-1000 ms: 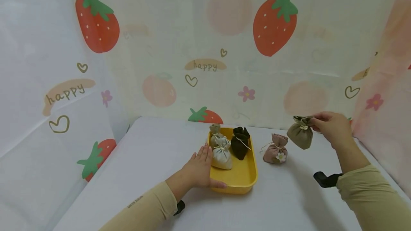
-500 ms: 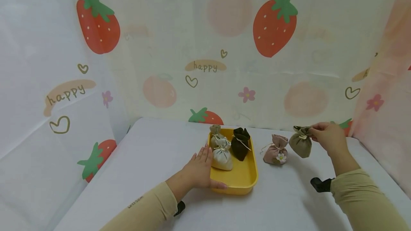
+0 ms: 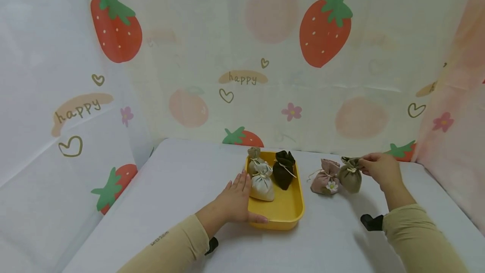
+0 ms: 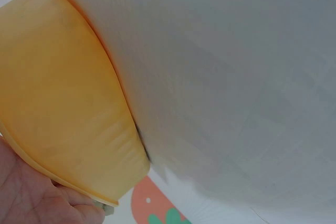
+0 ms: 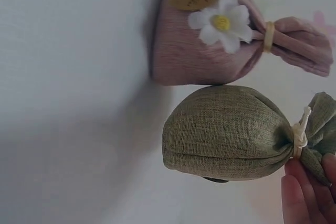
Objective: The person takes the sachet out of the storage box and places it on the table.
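Note:
My right hand (image 3: 384, 172) pinches an olive-green drawstring pouch (image 3: 350, 176) by its gathered neck. The pouch hangs beside a pink drawstring pouch (image 3: 325, 177) with a white flower on its front, which stands on the table; in the right wrist view the green pouch (image 5: 228, 135) meets the side of the pink pouch (image 5: 205, 51). My left hand (image 3: 235, 201) rests along the left rim and near corner of a yellow tray (image 3: 278, 223), fingers straight and thumb spread. Inside the tray are a white pouch (image 3: 262, 186), a black pouch (image 3: 283, 172) and a beige pouch (image 3: 254, 153) behind the white one.
A white cloth covers the table (image 3: 182, 172). Behind it hangs a curtain (image 3: 242, 108) printed with strawberries and the word happy, continuing along both sides. Black straps show at both wrists.
My right hand has lowered and moved left with the green pouch, bringing it beside the pink pouch. The left hand and the tray have stayed in place.

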`<state>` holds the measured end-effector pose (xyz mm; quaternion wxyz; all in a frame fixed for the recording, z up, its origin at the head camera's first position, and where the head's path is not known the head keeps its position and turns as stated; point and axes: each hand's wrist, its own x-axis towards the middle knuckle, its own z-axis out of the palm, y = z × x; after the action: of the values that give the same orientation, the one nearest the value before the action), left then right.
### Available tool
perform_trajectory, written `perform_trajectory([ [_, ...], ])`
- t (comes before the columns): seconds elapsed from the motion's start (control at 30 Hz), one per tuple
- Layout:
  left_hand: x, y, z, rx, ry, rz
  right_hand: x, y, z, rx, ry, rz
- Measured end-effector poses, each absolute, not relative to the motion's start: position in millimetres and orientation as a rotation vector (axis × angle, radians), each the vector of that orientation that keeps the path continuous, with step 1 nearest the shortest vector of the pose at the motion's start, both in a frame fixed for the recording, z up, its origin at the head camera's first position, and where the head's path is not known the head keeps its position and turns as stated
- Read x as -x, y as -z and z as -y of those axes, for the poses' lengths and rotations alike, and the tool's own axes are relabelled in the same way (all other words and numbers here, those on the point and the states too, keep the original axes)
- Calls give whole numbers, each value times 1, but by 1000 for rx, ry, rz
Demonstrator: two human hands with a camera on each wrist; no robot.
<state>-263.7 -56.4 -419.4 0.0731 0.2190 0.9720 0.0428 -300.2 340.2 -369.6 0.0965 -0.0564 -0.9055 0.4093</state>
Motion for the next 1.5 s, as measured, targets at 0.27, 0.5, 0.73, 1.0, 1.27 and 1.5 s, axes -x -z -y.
perform_trajectory([
  [0.27,264,418,56,-660,-123,-2915,303,386,-346,220,-1284,2719],
  [0.5,264,417,56,-660,-122,-2912,303,388,-346,227,-1310,2702],
  [0.73,264,415,55,-664,-119,-2908,303,388,-348,239,-1285,2729],
  [1.0,263,417,55,-669,-110,-2906,298,378,-351,242,-1227,2703],
  [1.27,264,420,56,-676,-101,-2908,294,367,-349,214,-1288,2540],
  [1.5,264,420,57,-674,-105,-2911,293,355,-338,154,-1324,2478],
])
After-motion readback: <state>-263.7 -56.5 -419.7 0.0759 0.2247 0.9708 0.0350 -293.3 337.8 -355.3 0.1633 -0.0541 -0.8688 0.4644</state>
